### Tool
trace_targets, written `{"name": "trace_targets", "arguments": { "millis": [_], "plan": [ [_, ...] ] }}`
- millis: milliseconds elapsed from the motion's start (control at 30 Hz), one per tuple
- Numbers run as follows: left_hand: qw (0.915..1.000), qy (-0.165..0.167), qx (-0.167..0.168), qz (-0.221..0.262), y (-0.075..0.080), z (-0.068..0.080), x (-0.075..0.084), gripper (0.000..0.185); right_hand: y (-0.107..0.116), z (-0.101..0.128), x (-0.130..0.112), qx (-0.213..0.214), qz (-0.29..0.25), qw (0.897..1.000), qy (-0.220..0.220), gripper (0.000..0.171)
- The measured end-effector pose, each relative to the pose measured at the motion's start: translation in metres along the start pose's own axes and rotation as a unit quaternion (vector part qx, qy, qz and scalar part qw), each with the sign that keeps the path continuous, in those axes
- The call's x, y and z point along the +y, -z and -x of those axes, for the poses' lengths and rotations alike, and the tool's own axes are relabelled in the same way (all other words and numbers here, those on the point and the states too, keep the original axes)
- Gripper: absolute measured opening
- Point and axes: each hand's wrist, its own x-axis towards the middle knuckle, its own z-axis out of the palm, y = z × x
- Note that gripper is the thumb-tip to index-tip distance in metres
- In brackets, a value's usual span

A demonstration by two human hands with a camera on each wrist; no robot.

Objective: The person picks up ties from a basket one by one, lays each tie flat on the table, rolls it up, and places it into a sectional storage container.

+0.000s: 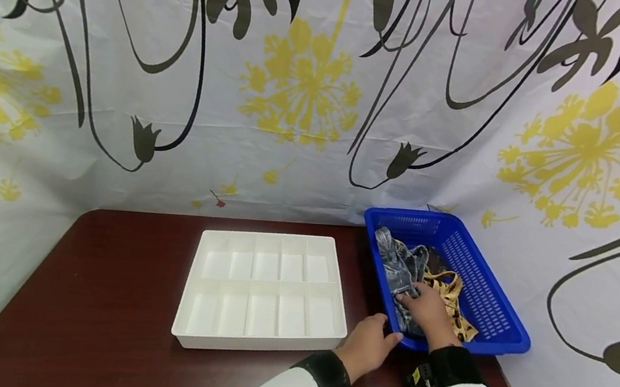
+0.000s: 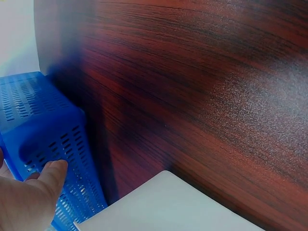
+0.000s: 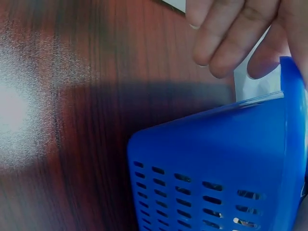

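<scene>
At the right, a blue plastic basket (image 1: pixel 487 265) with perforated walls holds crumpled cloth. Inside it, my right hand (image 1: pixel 431 313) pinches a grey-blue denim garment (image 1: pixel 395 262); its fingertips are partly buried in the folds. Beside that hand lies a yellow cloth with dark markings (image 1: pixel 458 303), with a dark brown cloth (image 1: pixel 438 261) behind. My left hand (image 1: pixel 367 347) holds the basket's near left corner, thumb and fingers either side of the rim. In the left wrist view, a finger of the left hand (image 2: pixel 31 197) lies against the slotted wall.
A white divided tray (image 1: pixel 259 344) with several compartments stands left of the basket, close to the left hand. Both sit on a dark red-brown wooden table (image 1: pixel 113 278). Patterned sheeting (image 1: pixel 300 179) hangs behind the table and along its right side.
</scene>
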Motion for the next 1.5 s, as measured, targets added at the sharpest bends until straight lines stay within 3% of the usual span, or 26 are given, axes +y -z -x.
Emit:
{"name": "trace_targets", "arguments": {
  "millis": [167, 233, 333, 500, 667, 833, 1000, 1067, 1300, 1500],
  "plan": [
    [1.0000, -0.005, -0.001, -0.006, 0.000, 0.002, 0.004, 0.052, 0.001, 0.005, 0.004, 0.045, 0.052, 0.997, 0.041, 0.023],
    [1.0000, -0.003, -0.004, -0.006, 0.000, 0.003, 0.005, 0.053, 0.001, 0.006, 0.005, 0.072, 0.090, 0.991, 0.067, 0.018],
    [1.0000, 0.002, -0.008, -0.005, 0.001, 0.004, 0.007, 0.053, 0.002, 0.008, 0.005, 0.085, 0.110, 0.987, 0.081, 0.027],
    [1.0000, -0.001, -0.007, 0.000, 0.000, 0.007, 0.010, 0.052, 0.006, 0.013, 0.000, 0.054, 0.032, 0.996, 0.062, 0.037],
    [0.9999, -0.004, -0.006, 0.008, 0.000, 0.009, 0.012, 0.051, 0.021, 0.020, -0.011, 0.072, -0.009, 0.993, 0.095, 0.028],
    [0.9998, -0.002, -0.005, 0.017, 0.002, 0.010, 0.013, 0.051, 0.048, 0.033, -0.034, 0.063, -0.064, 0.990, 0.106, 0.018],
    [0.9998, 0.001, 0.001, 0.021, 0.004, 0.011, 0.014, 0.051, 0.079, 0.054, -0.063, 0.077, -0.102, 0.985, 0.118, 0.033],
    [0.9998, 0.002, 0.002, 0.021, 0.004, 0.011, 0.013, 0.052, 0.089, 0.063, -0.074, 0.087, -0.116, 0.981, 0.133, 0.038],
    [0.9999, -0.002, 0.011, 0.009, 0.005, 0.008, 0.009, 0.055, 0.116, 0.086, -0.102, 0.146, -0.144, 0.957, 0.203, 0.030],
    [0.9995, -0.020, 0.024, -0.002, 0.005, 0.005, 0.006, 0.057, 0.134, 0.107, -0.121, 0.177, -0.204, 0.927, 0.260, 0.016]
  ]
}}
